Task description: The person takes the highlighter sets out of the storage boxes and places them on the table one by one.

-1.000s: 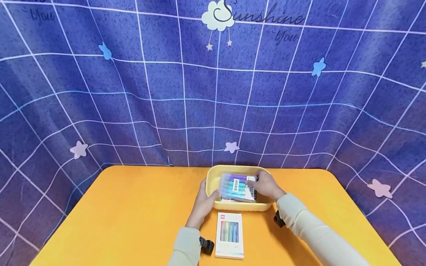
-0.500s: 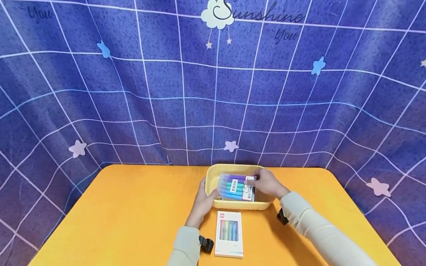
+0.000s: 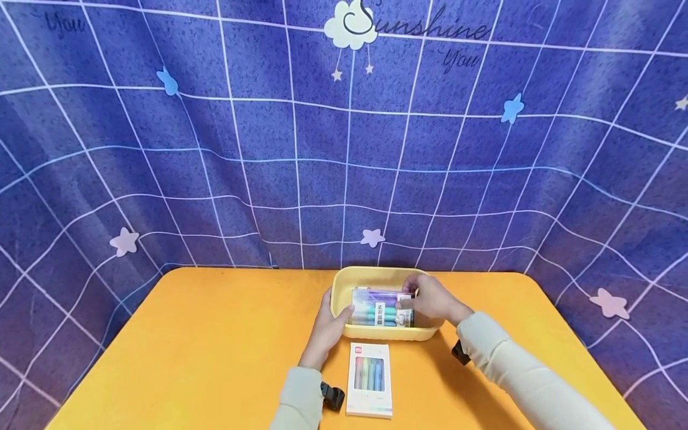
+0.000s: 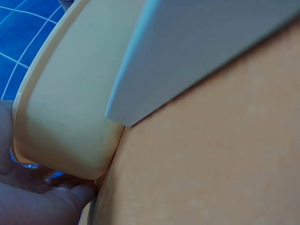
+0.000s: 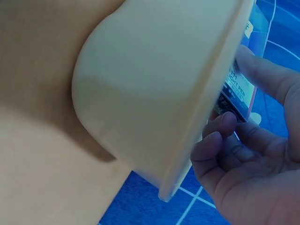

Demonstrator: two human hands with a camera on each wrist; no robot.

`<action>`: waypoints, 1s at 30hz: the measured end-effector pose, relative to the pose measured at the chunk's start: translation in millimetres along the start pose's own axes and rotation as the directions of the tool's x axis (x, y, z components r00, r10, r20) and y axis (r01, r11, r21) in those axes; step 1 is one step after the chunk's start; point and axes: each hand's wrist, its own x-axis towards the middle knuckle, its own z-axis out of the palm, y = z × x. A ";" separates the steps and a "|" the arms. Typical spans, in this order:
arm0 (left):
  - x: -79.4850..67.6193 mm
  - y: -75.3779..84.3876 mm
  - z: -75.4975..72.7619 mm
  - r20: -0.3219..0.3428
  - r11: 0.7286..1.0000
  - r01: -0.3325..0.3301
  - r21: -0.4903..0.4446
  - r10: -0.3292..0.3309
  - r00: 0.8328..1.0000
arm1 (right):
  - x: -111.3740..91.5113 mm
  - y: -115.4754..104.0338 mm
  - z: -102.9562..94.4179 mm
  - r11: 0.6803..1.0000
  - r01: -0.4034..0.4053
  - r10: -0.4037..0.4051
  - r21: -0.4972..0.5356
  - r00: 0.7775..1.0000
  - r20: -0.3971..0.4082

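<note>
A yellow plastic basin (image 3: pixel 389 335) stands on the table near its far edge. My left hand (image 3: pixel 326 327) grips the basin's left end, the thumb over the rim and the fingers along the outside. Inside the basin is a clear pack of highlighter pens (image 3: pixel 371 312), purple and teal, with white labels. The right hand (image 3: pixel 434 298) pinches this pack by its right end, thumb on the upper face. In the right wrist view, part of the pack (image 5: pixel 239 89) shows printed lettering beyond the basin wall (image 5: pixel 150 93), between the thumb and curled fingers.
A white box (image 3: pixel 369 406) with a window showing several coloured pens lies on the orange table (image 3: pixel 231 346), just in front of the basin. It looms close in the left wrist view. A blue gridded curtain (image 3: pixel 269 179) hangs behind and around the table.
The pack has shifted toward the basin's front wall and tilted, its lower part sinking behind that wall. My right hand keeps its pinch; the left hand, basin and white box stay put.
</note>
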 end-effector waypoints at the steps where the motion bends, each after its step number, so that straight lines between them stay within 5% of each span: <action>1: -0.1 -0.1 -0.1 -0.002 1.000 0.002 -0.006 -0.002 1.000 | -0.6 -0.8 -0.6 1.000 0.012 -0.012 -0.006 1.000 0.007; 11: -2.2 -2.5 -1.4 -0.003 1.000 0.014 -0.004 -0.014 1.000 | -3.8 -2.8 -5.8 0.999 0.044 -0.044 -0.010 0.996 0.077; 23: -0.7 0.4 1.2 0.007 1.000 0.013 0.004 -0.013 1.000 | -10.6 -3.6 -12.2 0.990 0.139 -0.139 0.016 0.989 0.039; 30: -0.7 0.4 -1.2 0.005 1.000 0.002 0.001 -0.002 1.000 | -12.4 -10.2 -15.8 0.994 0.107 -0.108 0.027 0.994 0.018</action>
